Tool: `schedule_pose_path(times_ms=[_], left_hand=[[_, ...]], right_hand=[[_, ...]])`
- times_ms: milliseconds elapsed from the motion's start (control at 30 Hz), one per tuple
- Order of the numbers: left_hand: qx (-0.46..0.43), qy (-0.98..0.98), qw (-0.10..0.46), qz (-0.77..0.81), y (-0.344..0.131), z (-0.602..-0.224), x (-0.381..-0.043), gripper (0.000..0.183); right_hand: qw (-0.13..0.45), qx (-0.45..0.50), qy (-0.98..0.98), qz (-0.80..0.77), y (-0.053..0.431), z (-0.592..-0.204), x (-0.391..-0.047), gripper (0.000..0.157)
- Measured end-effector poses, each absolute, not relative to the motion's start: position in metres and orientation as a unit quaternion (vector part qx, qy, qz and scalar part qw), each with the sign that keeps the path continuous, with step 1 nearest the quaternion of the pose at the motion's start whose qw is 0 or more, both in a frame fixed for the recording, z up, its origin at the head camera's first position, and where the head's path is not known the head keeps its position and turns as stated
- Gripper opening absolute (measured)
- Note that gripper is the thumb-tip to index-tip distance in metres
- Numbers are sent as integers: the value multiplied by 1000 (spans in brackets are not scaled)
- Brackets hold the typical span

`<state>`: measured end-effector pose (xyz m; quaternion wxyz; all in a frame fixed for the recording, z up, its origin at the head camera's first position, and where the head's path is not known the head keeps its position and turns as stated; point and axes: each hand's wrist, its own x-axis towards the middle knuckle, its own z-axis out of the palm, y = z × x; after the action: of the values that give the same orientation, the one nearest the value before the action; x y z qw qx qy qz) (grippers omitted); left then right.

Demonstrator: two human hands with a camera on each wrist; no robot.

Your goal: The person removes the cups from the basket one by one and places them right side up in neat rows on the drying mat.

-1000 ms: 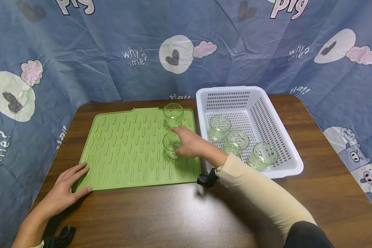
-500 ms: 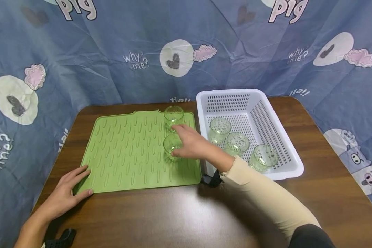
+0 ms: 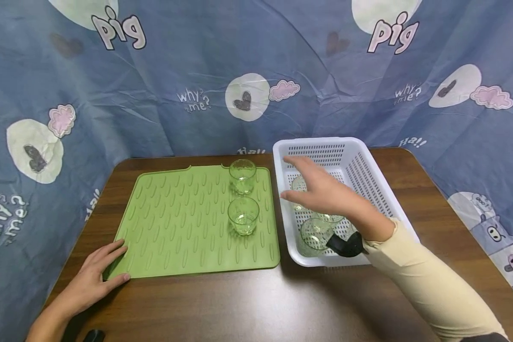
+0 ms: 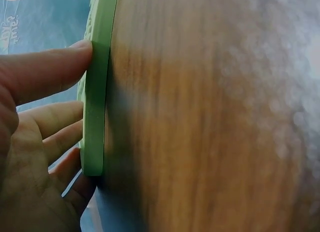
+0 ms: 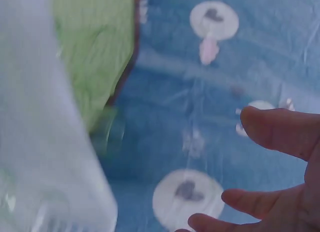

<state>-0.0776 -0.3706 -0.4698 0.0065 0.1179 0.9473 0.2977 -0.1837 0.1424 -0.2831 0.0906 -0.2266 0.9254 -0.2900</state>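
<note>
With our right hand over the basket, fingers apart, we should grip one glass squarely, our left hand, thumb and fingers apart, touching the mat.

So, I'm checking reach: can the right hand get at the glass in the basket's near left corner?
Probably yes: the right hand is empty, over the basket, and that glass looks mostly uncovered.

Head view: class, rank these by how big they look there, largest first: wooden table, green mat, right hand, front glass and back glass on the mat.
1. Wooden table
2. Green mat
3. Right hand
4. Front glass and back glass: too alike to rank; the front one's nearness may enlarge it.
</note>
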Motion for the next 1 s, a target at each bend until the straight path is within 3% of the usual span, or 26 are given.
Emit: schedule_pose_path(times_ms=[300,600,1000], left_hand=[[132,947,-18,291,-371,-472,-80,67],[123,948,-26,292,-369,-475,-76,66],[131,949,-33,285,-373,-475,-77,67]], right_hand=[[67,-197,950,-234,196,-276,-198,76],[22,-220,942,-254,216,-307,-215,68],[133,-190,903,-362,217,-340,-252,76]])
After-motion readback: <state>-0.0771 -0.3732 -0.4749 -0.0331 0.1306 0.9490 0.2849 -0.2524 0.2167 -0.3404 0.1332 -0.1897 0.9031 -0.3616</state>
